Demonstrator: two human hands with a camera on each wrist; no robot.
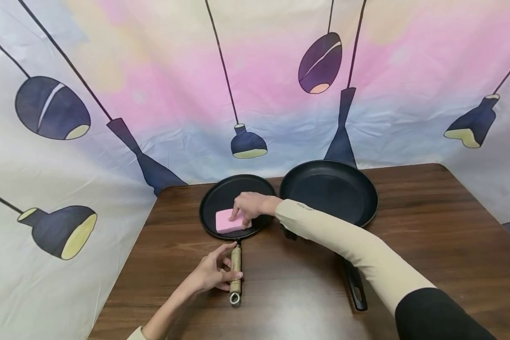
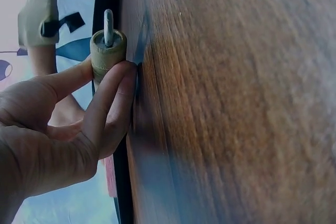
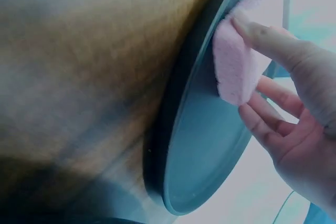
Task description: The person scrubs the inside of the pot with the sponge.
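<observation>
In the head view a small, shallow black frying pan (image 1: 214, 196) lies on the brown wooden table. My left hand (image 1: 210, 271) grips its light wooden handle (image 1: 235, 269) between thumb and fingers; a metal ring (image 1: 235, 298) tips the handle's end. The left wrist view shows the fingers around that wooden handle (image 2: 105, 61) from its end. A pink sponge (image 1: 225, 223) lies in the small pan, toward its near left side. My right hand (image 1: 251, 205) holds the sponge from above. In the right wrist view the thumb presses one face of the sponge (image 3: 233, 72), with the fingers on its other side.
A larger black frying pan (image 1: 327, 189) sits to the right of the small one, partly behind my right sleeve (image 1: 344, 236). Its black handle (image 1: 357, 290) points toward the table's near edge. A cloth (image 1: 174, 47) printed with lamps hangs behind the wooden table (image 1: 289, 293).
</observation>
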